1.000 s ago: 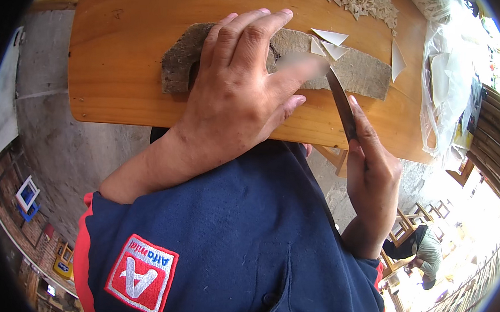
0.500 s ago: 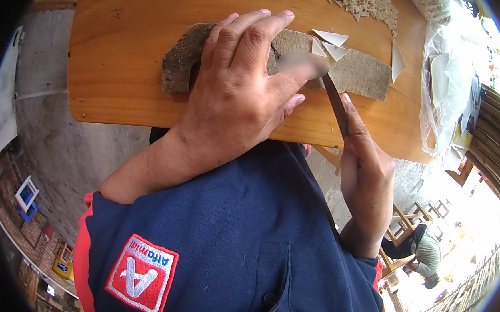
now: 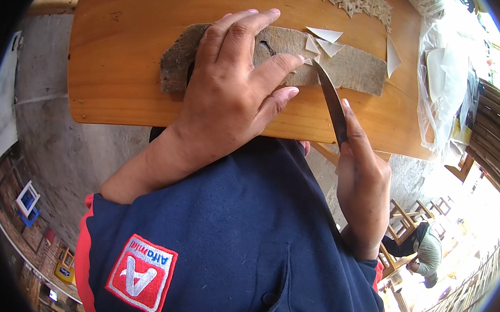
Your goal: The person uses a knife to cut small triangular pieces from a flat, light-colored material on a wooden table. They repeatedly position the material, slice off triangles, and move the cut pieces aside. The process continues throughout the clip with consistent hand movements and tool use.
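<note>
My left hand (image 3: 229, 80) lies with its fingers spread over a worn, greyish wooden board (image 3: 352, 71) on the table. One of its fingertips reaches a small whitish piece (image 3: 309, 61) beside the blade's tip. My right hand (image 3: 366, 174) grips a dark-bladed knife (image 3: 333, 107) by its handle, which the fingers mostly hide, with the index finger stretched along it. The knife slants up over the table's near edge, its tip on the board. Thin white triangular pieces (image 3: 329, 48) lie at the board's far edge, just beyond the tip.
The orange-brown wooden table (image 3: 124, 62) bears a heap of small cream chips (image 3: 365, 4) at the far right. A single white triangle (image 3: 393, 57) lies right of the board. A clear plastic bag (image 3: 435, 81) with white sheets hangs at the right edge. Another person (image 3: 428, 253) bends near wooden stools at lower right.
My left fingertip, blurred before, has drawn slightly left from the blade. The knife tip has shifted a little left and up, and a small whitish piece now shows between them.
</note>
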`<state>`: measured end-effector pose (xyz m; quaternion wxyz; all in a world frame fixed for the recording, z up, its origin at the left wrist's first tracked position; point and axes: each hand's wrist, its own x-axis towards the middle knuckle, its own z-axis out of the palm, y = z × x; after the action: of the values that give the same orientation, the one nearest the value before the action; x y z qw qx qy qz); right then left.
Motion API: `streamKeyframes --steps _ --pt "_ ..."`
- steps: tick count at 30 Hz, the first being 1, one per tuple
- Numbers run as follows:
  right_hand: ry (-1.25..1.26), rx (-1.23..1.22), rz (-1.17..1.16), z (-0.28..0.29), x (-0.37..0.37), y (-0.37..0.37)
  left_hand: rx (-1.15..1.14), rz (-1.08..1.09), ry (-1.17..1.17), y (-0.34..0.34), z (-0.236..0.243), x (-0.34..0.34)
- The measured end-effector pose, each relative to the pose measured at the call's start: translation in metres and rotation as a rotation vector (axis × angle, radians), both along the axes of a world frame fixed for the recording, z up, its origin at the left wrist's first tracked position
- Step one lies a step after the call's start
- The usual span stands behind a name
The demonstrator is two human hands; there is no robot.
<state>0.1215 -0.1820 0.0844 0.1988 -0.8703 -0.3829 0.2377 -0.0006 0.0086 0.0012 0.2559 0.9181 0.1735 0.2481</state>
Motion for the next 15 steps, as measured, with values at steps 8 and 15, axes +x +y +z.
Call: streamKeyframes --steps 8,15 --pt "0.008 0.098 0.150 -0.007 -0.008 0.004 -0.027 -0.013 -0.106 0.008 -0.005 -0.002" --pt "0.027 0.028 0.092 -0.011 -0.007 0.007 -0.013 0.003 -0.085 0.004 -0.005 0.000"
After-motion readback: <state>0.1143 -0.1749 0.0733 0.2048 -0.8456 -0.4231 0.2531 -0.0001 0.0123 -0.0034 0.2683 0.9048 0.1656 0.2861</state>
